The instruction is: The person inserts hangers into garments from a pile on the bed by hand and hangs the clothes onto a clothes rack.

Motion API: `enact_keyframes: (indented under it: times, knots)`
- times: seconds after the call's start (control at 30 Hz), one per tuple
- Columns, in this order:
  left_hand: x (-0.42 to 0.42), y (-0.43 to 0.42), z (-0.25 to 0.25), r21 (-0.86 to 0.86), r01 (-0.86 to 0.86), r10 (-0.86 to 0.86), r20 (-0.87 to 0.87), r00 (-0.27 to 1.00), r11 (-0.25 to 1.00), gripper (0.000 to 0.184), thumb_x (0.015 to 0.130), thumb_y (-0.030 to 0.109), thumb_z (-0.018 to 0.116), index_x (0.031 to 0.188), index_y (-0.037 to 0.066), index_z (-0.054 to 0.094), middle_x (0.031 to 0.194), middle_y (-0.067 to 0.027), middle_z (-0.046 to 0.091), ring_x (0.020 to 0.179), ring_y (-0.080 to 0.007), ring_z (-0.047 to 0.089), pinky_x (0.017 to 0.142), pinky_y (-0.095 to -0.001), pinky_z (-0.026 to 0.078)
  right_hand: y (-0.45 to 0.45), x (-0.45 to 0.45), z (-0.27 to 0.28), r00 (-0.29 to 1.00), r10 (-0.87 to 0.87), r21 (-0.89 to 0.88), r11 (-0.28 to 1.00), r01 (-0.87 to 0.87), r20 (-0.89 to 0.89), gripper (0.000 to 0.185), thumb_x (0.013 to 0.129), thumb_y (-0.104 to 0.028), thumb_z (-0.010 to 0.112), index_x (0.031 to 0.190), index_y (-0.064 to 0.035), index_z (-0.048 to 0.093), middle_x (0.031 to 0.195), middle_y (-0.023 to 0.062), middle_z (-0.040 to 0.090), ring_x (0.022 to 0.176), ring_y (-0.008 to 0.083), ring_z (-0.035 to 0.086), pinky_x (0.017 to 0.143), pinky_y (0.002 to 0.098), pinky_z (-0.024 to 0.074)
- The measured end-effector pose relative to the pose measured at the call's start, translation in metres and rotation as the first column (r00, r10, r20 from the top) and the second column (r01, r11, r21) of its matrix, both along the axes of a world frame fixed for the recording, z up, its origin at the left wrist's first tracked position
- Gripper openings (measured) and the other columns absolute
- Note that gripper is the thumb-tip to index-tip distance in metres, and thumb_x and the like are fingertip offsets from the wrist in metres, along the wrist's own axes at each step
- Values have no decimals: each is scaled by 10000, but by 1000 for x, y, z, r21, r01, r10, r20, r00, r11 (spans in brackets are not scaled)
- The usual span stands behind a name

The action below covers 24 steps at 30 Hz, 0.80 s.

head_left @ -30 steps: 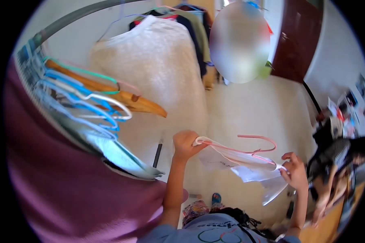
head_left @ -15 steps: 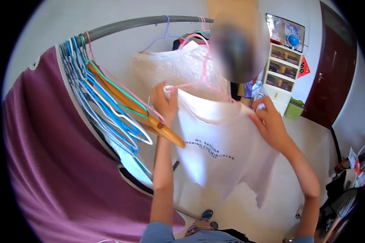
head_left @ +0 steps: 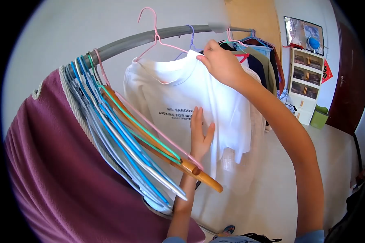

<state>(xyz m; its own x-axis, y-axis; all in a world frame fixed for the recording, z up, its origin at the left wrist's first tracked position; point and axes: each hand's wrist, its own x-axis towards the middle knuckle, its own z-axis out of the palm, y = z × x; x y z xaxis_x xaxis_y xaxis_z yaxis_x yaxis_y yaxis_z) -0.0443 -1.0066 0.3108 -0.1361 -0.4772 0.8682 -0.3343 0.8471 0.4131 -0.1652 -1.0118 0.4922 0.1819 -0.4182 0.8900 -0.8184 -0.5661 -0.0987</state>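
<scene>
A white T-shirt [head_left: 162,93] with dark lettering across its chest hangs on a pink wire hanger [head_left: 157,36]. The hanger's hook rises above the grey rail, in front of it; whether it touches the rail I cannot tell. My right hand [head_left: 223,65] is closed on the shirt's shoulder at the hanger's right end. Lower down, my left hand [head_left: 200,137] lies open against the shirt front, fingers stretched upward, covering part of the lettering. The left forearm passes behind the empty hangers.
Several empty hangers [head_left: 121,133], blue, white, green, pink and wooden, hang near a purple cloth [head_left: 56,162] at left. The curved rail [head_left: 121,42] carries more clothes [head_left: 257,65] at the back. Beyond stand a drawer unit [head_left: 306,81], a green bin [head_left: 319,117] and a dark door [head_left: 344,85].
The shirt and hanger have moved left and up, the hook now above the rail. My left hand has left the collar for the shirt front and opened. The view has shifted.
</scene>
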Motion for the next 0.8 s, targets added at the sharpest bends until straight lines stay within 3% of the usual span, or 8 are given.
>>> enact_keyframes:
  times: [0.33,0.43,0.5,0.53,0.63,0.67,0.7,0.8]
  knots:
    - [-38,-20,-87,116,33,-43,80,996,993,396,700,130,582,1015,-24,398,965,-169,449,881,-290,445,753,-363,363,-27,-15,-48,990,-140,222,967,129,33,343,790,-290,458,714,41,512,835,183,498,700,333,524,627,387,420]
    - [-55,-8,-109,322,50,-117,192,974,946,315,718,137,563,951,-18,419,851,-160,488,733,-270,488,633,-330,402,-32,-27,-45,974,-224,190,956,224,-24,330,775,-287,474,728,37,521,801,204,516,695,340,521,625,394,418]
    - [-67,6,-119,568,241,-297,5,955,787,235,745,101,527,914,-16,414,778,-134,516,712,-199,506,646,-299,416,-55,-40,-50,975,-219,-84,973,216,-27,309,769,-255,454,688,26,552,708,183,543,609,311,543,553,384,435]
    - [-70,16,-117,593,212,-245,-26,969,776,213,750,81,514,914,-11,415,813,-127,518,732,-179,499,654,-297,414,-44,-40,-40,979,-193,220,960,176,60,293,743,-251,488,779,36,531,724,193,539,697,330,527,616,401,418]
    - [-67,35,-135,569,381,-272,-270,924,728,188,734,49,507,904,34,427,750,-44,483,689,-126,461,587,-255,400,-8,-59,-61,977,-170,-66,982,179,126,201,714,-206,477,729,-12,526,727,151,526,685,274,514,590,369,404]
    - [-57,30,-162,580,607,-251,-578,777,543,187,746,48,506,913,38,420,771,-46,474,718,-124,445,624,-245,398,20,-66,-74,976,-201,-178,960,214,87,183,705,-202,477,721,-25,520,727,134,516,684,254,503,585,357,397]
    - [-59,31,-180,554,388,-138,-439,888,736,162,761,80,510,893,44,424,766,-41,462,713,-127,437,641,-240,401,53,-73,-91,964,-267,-270,926,262,21,166,696,-199,477,712,-38,515,727,117,506,683,235,493,581,344,389]
    - [-36,-5,-248,710,376,-161,-352,922,596,223,804,143,410,967,-9,406,724,-61,461,677,-131,452,613,-239,407,140,-80,-179,795,-543,-310,831,462,-270,113,670,-188,478,686,-78,498,726,65,476,681,177,461,568,307,366]
